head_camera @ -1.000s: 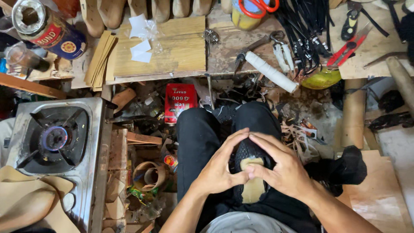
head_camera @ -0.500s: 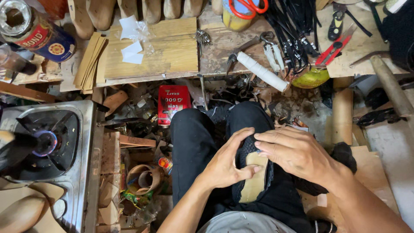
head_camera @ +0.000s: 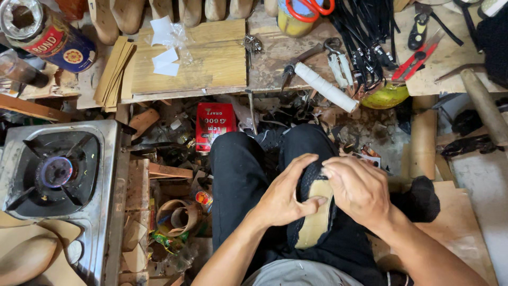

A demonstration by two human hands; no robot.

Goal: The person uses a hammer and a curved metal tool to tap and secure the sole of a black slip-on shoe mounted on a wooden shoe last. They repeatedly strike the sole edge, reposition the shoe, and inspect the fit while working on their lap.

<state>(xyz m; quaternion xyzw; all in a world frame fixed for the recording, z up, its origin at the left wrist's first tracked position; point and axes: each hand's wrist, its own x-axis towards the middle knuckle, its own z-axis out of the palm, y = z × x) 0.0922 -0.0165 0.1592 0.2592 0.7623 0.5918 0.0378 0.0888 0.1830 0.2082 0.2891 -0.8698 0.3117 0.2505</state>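
At centre frame the left hand (head_camera: pixel 283 198) and right hand (head_camera: pixel 360 190) clamp a black shoe (head_camera: pixel 312 209) sole-up on the lap, thumb and fingers pressing its tan insole, seemingly to keep it flat against the upper. A lit stove (head_camera: pixel 58 169) sits at left, and a cluttered workbench (head_camera: pixel 211 63) with scissors (head_camera: pixel 309 8) fills the top.

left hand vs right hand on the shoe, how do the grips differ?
The left hand grips the black shoe from its left side, thumb laid across the tan insole. The right hand comes from the right and curls its fingers over the toe end, clear of most of the insole. The left hand sits lower along the shoe; the right sits higher. Both are bare and touch the shoe on the lap.
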